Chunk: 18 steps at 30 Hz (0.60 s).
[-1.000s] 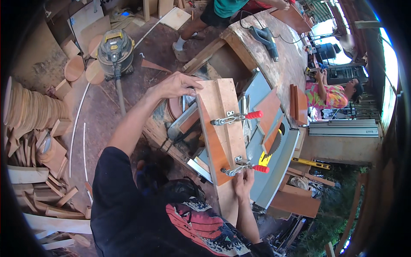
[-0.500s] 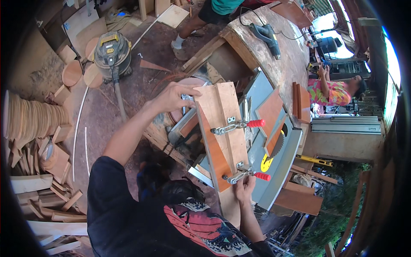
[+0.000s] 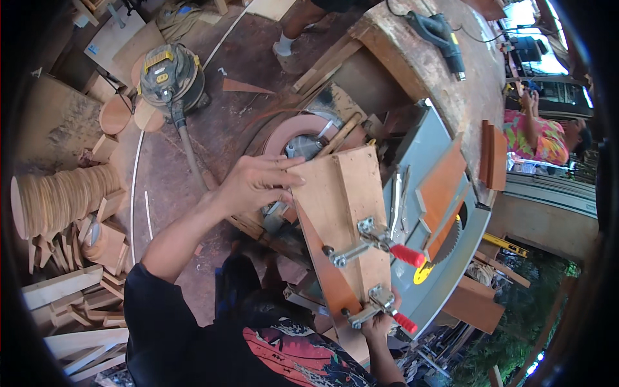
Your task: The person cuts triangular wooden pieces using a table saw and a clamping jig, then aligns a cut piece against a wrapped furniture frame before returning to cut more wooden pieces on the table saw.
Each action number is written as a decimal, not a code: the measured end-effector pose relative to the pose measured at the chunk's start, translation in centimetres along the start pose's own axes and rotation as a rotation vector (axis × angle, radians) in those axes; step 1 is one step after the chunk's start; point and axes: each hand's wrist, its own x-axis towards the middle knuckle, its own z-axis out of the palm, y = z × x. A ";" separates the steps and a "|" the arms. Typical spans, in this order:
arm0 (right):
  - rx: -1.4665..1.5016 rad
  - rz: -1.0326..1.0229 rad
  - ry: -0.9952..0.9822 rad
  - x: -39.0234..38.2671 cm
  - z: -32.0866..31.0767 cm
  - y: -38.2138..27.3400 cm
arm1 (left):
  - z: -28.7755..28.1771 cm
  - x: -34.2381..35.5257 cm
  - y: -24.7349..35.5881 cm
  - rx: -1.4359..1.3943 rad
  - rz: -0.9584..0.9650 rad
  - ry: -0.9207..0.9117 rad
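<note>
The board [image 3: 338, 219] seems to have been drawn bodyward, baring more disc [image 3: 284, 132] beyond the left grip [image 3: 255, 184], by which a corner is pinched; its edge is held by the right grip [image 3: 379, 324]. The wedge [image 3: 332, 284] between is still clamped, its alignment presumably kept.

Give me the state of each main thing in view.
Left hand: gripping corner of pale board
Right hand: gripping its edge, partly hidden
Pale board: held in both hands
Toggle clamps: mounted, tips over reddish strip
Saw blade: raised above saw table
Heat gun: lying on workbench
Vacuum: upright, hose attached
Wooden discs: packed in one stack
</note>
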 end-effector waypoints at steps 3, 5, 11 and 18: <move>0.041 0.041 -0.012 0.8 0.2 -1.1 | 0.0 -0.1 -0.6 0.047 0.041 -0.017; 0.068 -0.007 0.004 1.3 0.7 -2.7 | 0.0 -0.1 -0.6 0.094 0.078 -0.038; 0.165 0.209 -0.017 1.7 1.0 -2.8 | -0.1 0.0 -1.0 0.127 0.099 -0.054; 0.157 0.238 -0.022 2.0 1.4 -2.9 | -0.3 0.0 -1.4 0.046 0.065 -0.094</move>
